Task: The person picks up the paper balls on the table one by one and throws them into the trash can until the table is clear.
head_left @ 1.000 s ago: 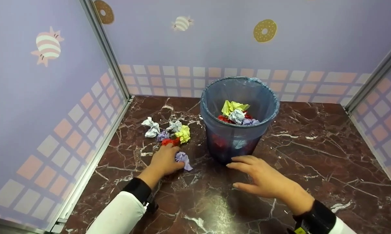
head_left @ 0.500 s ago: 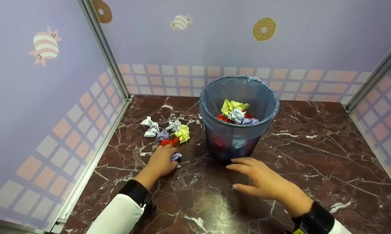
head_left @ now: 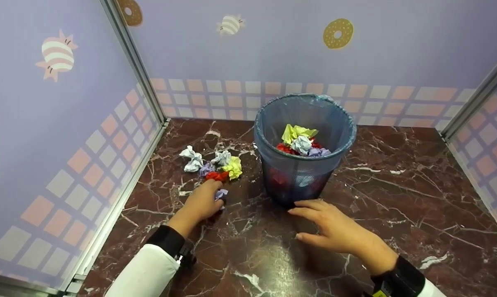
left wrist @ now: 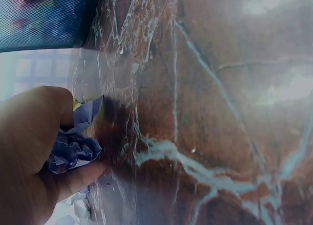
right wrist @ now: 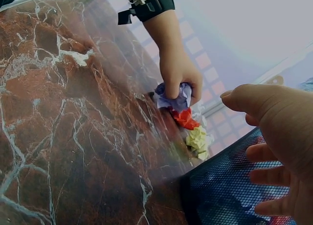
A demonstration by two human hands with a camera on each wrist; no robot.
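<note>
My left hand [head_left: 201,203] has its grip clamped on a crumpled purple paper ball [head_left: 221,194] low on the brown marble table [head_left: 397,198], left of the blue mesh bin [head_left: 304,165]. My right hand [head_left: 335,227] rests flat with fingers apart, near the bin. Some paper balls are in the bin; five more [head_left: 215,166] wait on the table

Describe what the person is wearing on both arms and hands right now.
Both hands are bare: no gloves or rings can be seen on the left hand or the right hand. Each arm has a white sleeve ending in a black wrist cuff. A small black clip-like fitting sits at the left cuff, and a yellow marking shows on the right cuff.
</note>
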